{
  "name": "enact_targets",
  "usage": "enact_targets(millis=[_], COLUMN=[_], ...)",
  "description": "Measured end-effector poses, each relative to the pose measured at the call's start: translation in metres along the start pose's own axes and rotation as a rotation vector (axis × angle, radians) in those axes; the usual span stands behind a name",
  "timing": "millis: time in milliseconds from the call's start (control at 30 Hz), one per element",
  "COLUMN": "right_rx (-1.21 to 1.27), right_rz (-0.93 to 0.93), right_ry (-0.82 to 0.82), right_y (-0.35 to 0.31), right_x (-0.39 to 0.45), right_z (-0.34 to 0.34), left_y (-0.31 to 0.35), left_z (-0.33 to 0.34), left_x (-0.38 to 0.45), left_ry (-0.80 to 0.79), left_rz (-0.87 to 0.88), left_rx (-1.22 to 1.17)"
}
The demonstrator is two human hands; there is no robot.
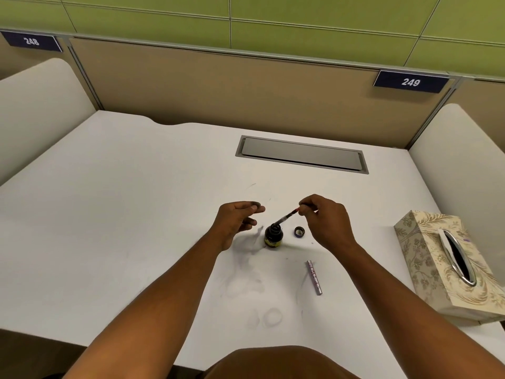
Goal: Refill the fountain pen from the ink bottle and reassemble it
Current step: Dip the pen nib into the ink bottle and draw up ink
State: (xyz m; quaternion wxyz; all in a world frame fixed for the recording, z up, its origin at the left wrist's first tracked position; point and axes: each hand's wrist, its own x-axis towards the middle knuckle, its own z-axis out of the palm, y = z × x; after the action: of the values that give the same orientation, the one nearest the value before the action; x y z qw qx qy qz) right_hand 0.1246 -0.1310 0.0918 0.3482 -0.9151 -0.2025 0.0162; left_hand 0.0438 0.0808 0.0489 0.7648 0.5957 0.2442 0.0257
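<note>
The right hand [325, 220] hangs above the desk [136, 214] with its fingers curled, pinching the upper end of the pen's slim inner section [287, 215] between thumb and fingertips. That section slants down and to the left, its lower tip dipped in the open mouth of the ink bottle [273, 235]. The left hand [237, 221] hovers just left of the bottle, not touching it, palm turned inward, its fingers loosely curled and holding nothing. Both forearms reach in bare from the lower edge of the view, angled toward each other.

The small dark bottle stands upright on the desk between the two hands. Its cap [299, 231] lies just to its right, open side up, below the right hand. Nearer the person, well apart from the bottle, the silvery pen barrel [314, 277] lies flat on the desk.

The desk is white and smudged with faint grey stains and ring marks. A grey cable hatch [302, 154] is set into it further back. A patterned tissue box [448, 263] sits at the right edge. Tan partition panels enclose the desk, with number plates reading 248 [31, 41] and 249 [410, 82], and a green wall rises behind them.
</note>
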Motion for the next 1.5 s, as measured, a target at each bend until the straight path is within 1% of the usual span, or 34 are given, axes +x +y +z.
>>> enact_targets(millis=[167, 367, 500, 567, 733, 833, 933, 1000, 1100, 1200, 1267, 1333, 1500], right_rx=[0.031, 0.04, 0.053, 0.05, 0.024, 0.062, 0.211, 0.415, 0.791, 1.043, 1.142, 1.228, 1.331], right_rz=[0.031, 0.046, 0.05, 0.04, 0.005, 0.042, 0.129, 0.228, 0.445, 0.652, 0.729, 0.768, 0.793], right_ry=[0.047, 0.053, 0.087, 0.105, 0.09, 0.123, 0.179, 0.198, 0.196, 0.149, 0.125, 0.103, 0.036], right_y=[0.002, 0.004, 0.003, 0.002, 0.004, 0.008, 0.008, 0.005, 0.0, -0.004, -0.005, -0.007, -0.01], right_x=[-0.009, -0.025, -0.029, -0.03, -0.038, -0.044, -0.048, -0.05, -0.055, -0.06, -0.064, -0.07, -0.083], right_z=[0.0, 0.006, 0.002, -0.001, 0.0, 0.0, -0.001, -0.002, -0.006, -0.007, -0.007, -0.007, -0.008], left_y=[-0.005, -0.009, -0.01, -0.011, -0.015, -0.018, -0.019, -0.019, -0.019, -0.018, -0.017, -0.015, -0.012], left_z=[-0.008, -0.015, -0.021, -0.023, -0.023, -0.021, -0.014, -0.005, 0.013, 0.035, 0.049, 0.062, 0.085], left_x=[-0.01, -0.023, -0.031, -0.035, -0.045, -0.051, -0.056, -0.059, -0.062, -0.064, -0.065, -0.066, -0.066], left_ry=[0.022, 0.028, 0.034, 0.044, 0.043, 0.033, 0.011, -0.016, -0.06, -0.081, -0.081, -0.071, -0.06], left_rz=[-0.019, -0.038, -0.043, -0.048, -0.067, -0.077, -0.094, -0.109, -0.13, -0.142, -0.135, -0.126, -0.101], left_rx=[-0.017, -0.016, -0.014, -0.02, -0.02, -0.04, -0.08, -0.08, -0.068, -0.085, -0.106, -0.143, -0.202])
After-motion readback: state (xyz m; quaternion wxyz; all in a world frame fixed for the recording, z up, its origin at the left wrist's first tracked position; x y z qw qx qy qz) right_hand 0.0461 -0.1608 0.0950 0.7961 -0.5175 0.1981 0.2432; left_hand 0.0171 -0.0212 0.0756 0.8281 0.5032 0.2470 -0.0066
